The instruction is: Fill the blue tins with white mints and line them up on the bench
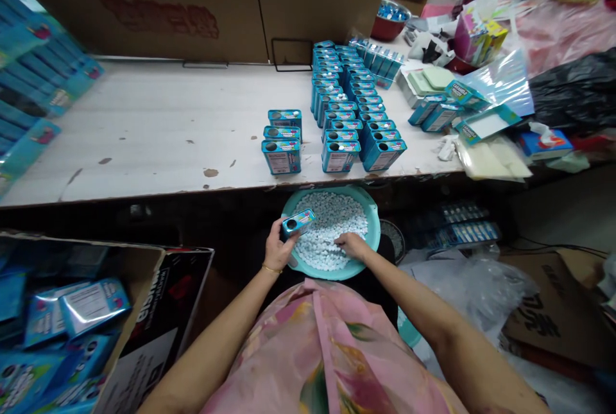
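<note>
Blue packs [67, 74]: stacked at far upper left, cut off by the edge of view.
Open carton [185, 298]: at lower left, filled with flat blue boxes [94, 305].
Surface [144, 131]: white, scuffed, stretching from left to right.
Short row of tins [282, 158]: three, standing near the front edge.
Left hand [278, 248]: wearing a thin bracelet [273, 269], with grip closed around one blue tin [301, 220].
Blue tin: tilted above left side of basin, dark round opening in top.
Basin [372, 208]: turquoise, below the front edge, spread with small white pellets [332, 212].
Right hand [353, 246]: touching pellets with narrow grip; cannot tell whether any pinched.
Longer rows of tins [341, 158]: standing close together, white pellets on some tops.
Opened box [488, 124]: blue, near right end, beside crumpled plastic.
</note>
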